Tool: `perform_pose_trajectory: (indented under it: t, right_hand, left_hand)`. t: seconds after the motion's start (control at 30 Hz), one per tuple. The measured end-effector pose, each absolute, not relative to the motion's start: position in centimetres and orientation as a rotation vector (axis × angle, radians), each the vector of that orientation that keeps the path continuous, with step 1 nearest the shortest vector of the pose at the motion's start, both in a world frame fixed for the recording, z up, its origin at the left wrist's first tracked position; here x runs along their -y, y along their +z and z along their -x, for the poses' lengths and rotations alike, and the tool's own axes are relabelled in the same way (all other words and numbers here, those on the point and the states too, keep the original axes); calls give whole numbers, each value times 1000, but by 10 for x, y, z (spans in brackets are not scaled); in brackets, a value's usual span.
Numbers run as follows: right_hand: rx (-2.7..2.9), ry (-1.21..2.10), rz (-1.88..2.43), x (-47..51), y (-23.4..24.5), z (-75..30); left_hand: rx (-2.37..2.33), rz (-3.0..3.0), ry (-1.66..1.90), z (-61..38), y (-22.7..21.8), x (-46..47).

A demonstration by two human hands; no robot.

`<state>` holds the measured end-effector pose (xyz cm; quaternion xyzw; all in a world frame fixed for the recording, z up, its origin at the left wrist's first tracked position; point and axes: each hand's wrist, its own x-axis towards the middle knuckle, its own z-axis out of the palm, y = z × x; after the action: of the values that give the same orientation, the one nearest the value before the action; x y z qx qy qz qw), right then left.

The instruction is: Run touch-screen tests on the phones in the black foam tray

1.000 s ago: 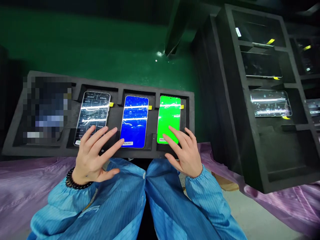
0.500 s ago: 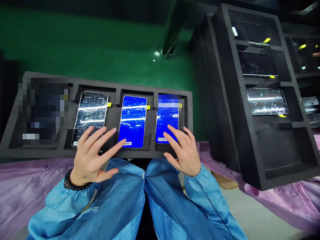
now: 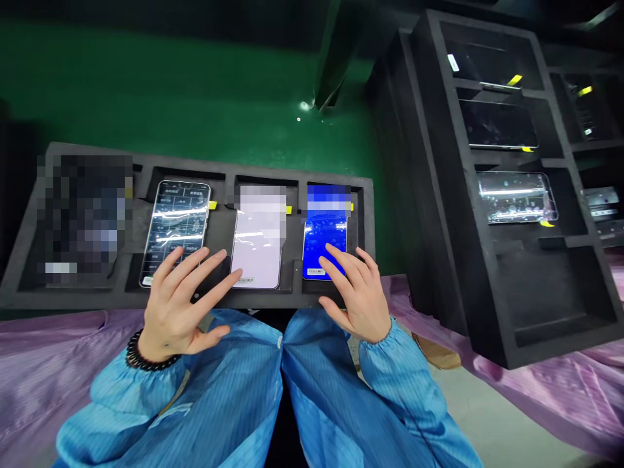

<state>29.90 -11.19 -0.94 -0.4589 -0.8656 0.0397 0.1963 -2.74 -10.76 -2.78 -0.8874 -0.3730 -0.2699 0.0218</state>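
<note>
A black foam tray (image 3: 221, 299) lies in front of me with phones in its slots. My left hand (image 3: 178, 305) is open, fingers spread; they reach over the lower end of the phone with a dark grid screen (image 3: 176, 224) and the bottom edge of the middle phone with a pale white screen (image 3: 258, 250). My right hand (image 3: 355, 292) is open too, its fingers resting on the lower part of the blue-screened phone (image 3: 324, 240). A fourth slot at the tray's left (image 3: 82, 214) is blurred out. Neither hand holds anything.
A tall black foam rack (image 3: 511, 292) stands at the right, with phones lying in its upper shelves (image 3: 517, 198). A green surface (image 3: 170, 97) stretches behind the tray. Purple sheeting (image 3: 53, 364) covers the near edge, and blue sleeves cover both my arms.
The right phone's screen went from green to blue, then the middle phone's screen went from blue to pale white. Both hands have stayed almost in place.
</note>
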Motion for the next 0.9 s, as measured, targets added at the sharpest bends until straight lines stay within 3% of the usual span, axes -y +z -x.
perform_pose_trajectory:
  t: [0.37,0.63,0.9]
  right_hand:
    - [2483,166,1317,114,-10,-300]
    - [2352,379,1277,110,-4,-306]
    - [2425,311,1306,108,-4,-304]
  left_hand:
    - [1354,2799,-827,32,-33,117]
    - [1931,2838,-1072,2,7,94]
    - [2004,3205,-1020,-57,14,61]
